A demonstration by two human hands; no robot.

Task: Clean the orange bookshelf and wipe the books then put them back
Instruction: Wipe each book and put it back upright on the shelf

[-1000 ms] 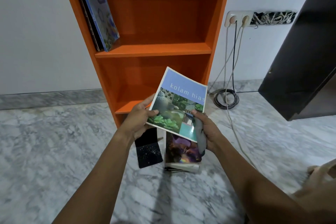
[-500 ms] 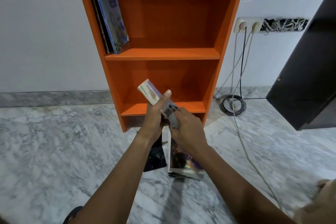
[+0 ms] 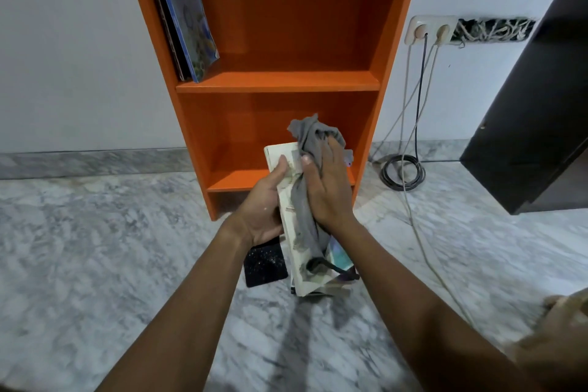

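Observation:
The orange bookshelf (image 3: 280, 81) stands against the white wall ahead. Several thin books (image 3: 183, 9) lean at the left end of its upper shelf; the lower shelf holds nothing visible. My left hand (image 3: 262, 207) grips a book (image 3: 288, 200) by its left edge, white back cover facing me. My right hand (image 3: 327, 188) presses a grey cloth (image 3: 310, 140) flat against that cover. Beneath the held book, another book (image 3: 342, 282) lies on the floor, mostly hidden.
A small black sparkly item (image 3: 264, 264) lies on the marble floor (image 3: 95, 264) by the shelf's foot. Cables run from a wall socket (image 3: 429, 30) to a coil (image 3: 402, 172) at right. A dark cabinet (image 3: 534, 121) juts out far right.
The book has been turned from its picture cover to its white back. The right hand has brought the grey cloth onto that cover.

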